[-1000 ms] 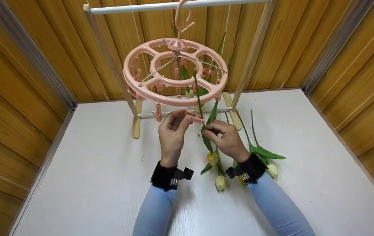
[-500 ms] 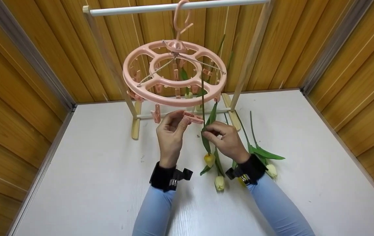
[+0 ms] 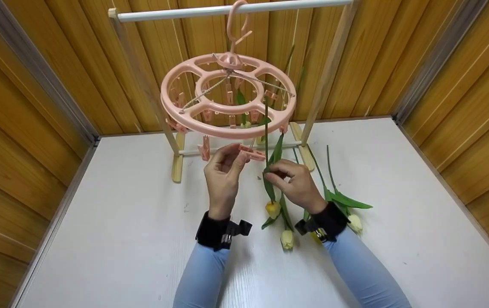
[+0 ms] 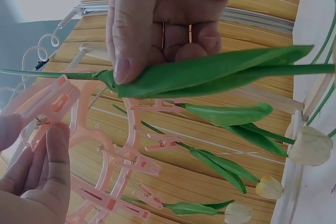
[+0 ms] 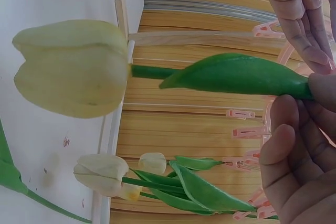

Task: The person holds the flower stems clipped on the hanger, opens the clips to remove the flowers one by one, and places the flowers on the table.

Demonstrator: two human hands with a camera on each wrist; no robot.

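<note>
left hand (image 3: 223,173): pinches pink clip (image 3: 252,153) under round hanger (image 3: 227,96) | right hand (image 3: 294,183): pinches tulip (image 3: 272,208) stem, head hanging down above counter (image 3: 120,214) | handling: light, soft, probably bruises easily; grip stem, not petals

Head cam sits above my forearms, looks forward and down: whole white counter (image 3: 120,214), wooden rack (image 3: 176,149) and pink clip hanger (image 3: 227,96) fit in frame, mid-distance. Left wrist cam is very close, rolled sideways, aimed up past my left hand (image 4: 37,182) at the clips. Right wrist cam is equally close, also rolled, facing the wood wall. All three share the held tulip (image 3: 272,208) (image 4: 210,72) (image 5: 73,69) and the hanger's clips.
</note>
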